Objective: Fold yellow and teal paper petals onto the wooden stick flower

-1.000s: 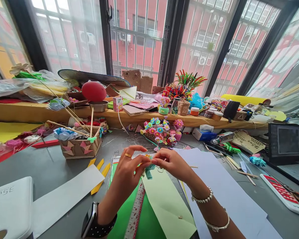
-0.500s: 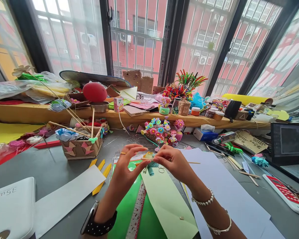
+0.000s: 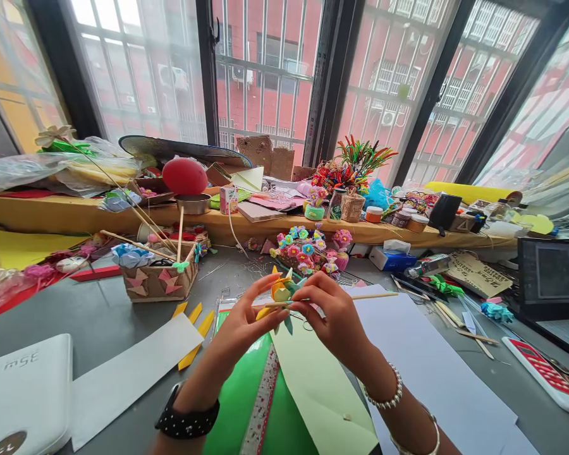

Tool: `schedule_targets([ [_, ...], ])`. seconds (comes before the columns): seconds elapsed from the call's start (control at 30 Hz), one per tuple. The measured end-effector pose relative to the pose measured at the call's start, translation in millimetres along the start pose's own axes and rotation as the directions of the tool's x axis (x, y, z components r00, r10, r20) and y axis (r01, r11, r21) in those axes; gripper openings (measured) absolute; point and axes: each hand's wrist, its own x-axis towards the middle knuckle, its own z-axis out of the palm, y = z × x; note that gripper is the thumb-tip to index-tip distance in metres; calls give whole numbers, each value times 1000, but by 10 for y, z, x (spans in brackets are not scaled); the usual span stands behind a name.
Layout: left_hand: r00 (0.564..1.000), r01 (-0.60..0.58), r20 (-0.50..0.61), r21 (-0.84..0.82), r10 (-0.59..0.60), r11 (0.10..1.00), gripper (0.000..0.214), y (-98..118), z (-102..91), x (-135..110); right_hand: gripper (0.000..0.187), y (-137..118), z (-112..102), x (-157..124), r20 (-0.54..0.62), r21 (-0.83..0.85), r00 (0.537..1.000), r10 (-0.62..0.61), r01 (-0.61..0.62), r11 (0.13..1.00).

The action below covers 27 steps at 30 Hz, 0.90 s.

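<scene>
A small folded-paper flower (image 3: 281, 294) with yellow, orange and teal petals is held above the table between both hands. My left hand (image 3: 241, 325) pinches its left side, fingers closed round the yellow petals. Over the teal petals, my right hand (image 3: 329, 309) closes thumb and fingertips near the flower's base. A thin wooden stick (image 3: 377, 296) runs out to the right behind my right hand; its inner end is hidden. Beneath the hands lie a pale green paper sheet (image 3: 317, 385), a patterned ruler (image 3: 262, 398) and a green sheet (image 3: 232, 385).
Yellow paper strips (image 3: 203, 338) and a white paper strip (image 3: 133, 373) lie left, beside a white power bank (image 3: 23, 385). A cardboard box (image 3: 159, 284) with sticks stands behind. Large white paper (image 3: 436, 373), a red-and-white calculator (image 3: 545, 373) and a laptop (image 3: 554, 278) are right.
The flower has turned, so more of its yellow and teal petals show. My left fingers have come down round it. The stick's right end has shifted right and up.
</scene>
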Motion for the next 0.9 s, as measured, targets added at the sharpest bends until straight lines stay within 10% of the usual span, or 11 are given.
schedule_targets([
  [0.17, 989, 65, 138, -164, -42, 984, 58, 2, -9, -6, 11, -3, 17, -15, -18, -32, 1000, -20, 20, 999],
  [0.9, 982, 186, 36, -262, -183, 947, 48, 75, 127, -30, 15, -44, 159, -59, -96, 60, 971, 218, -213, 975],
])
